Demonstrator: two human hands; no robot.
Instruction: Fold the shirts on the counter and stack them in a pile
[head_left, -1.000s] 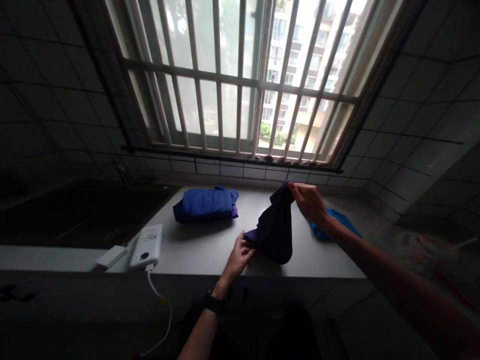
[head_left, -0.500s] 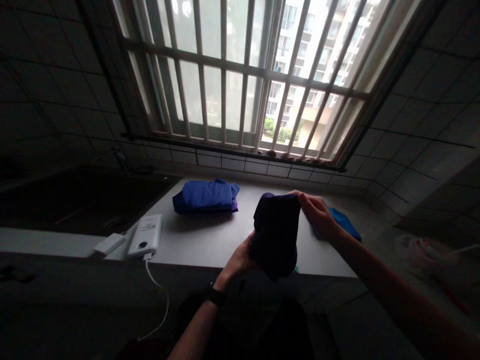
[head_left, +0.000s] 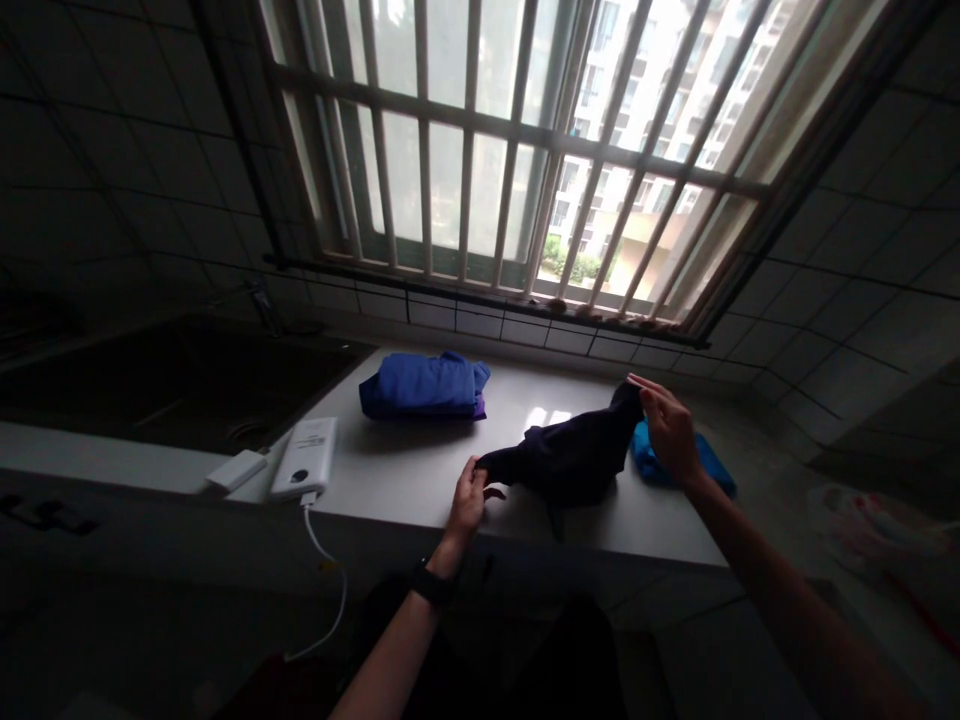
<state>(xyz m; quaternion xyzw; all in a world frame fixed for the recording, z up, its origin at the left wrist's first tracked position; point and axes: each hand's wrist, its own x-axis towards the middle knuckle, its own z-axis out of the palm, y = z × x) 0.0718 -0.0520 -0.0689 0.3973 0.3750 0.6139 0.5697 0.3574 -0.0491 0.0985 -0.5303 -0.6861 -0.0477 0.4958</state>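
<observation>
A dark navy garment (head_left: 574, 460) is stretched sideways between my hands, low over the white countertop (head_left: 397, 475). My left hand (head_left: 469, 505), with a black watch on the wrist, pinches its left end. My right hand (head_left: 667, 432) holds its upper right corner between the fingertips. That hand is just above a bright blue cloth (head_left: 660, 462), partly hidden behind it. Left of the garment lies a folded blue stack (head_left: 424, 386) with a purple layer beneath.
A white power bank (head_left: 304, 458) and a small white charger (head_left: 236, 470) sit near the counter's front edge, with a white cable (head_left: 326, 580) hanging down. A dark sink (head_left: 172, 385) lies to the left, and a barred window (head_left: 510, 150) stands behind.
The dark garment has gone from hanging in a bunch to stretched sideways and lower, as my hands moved apart. My view has shifted slightly.
</observation>
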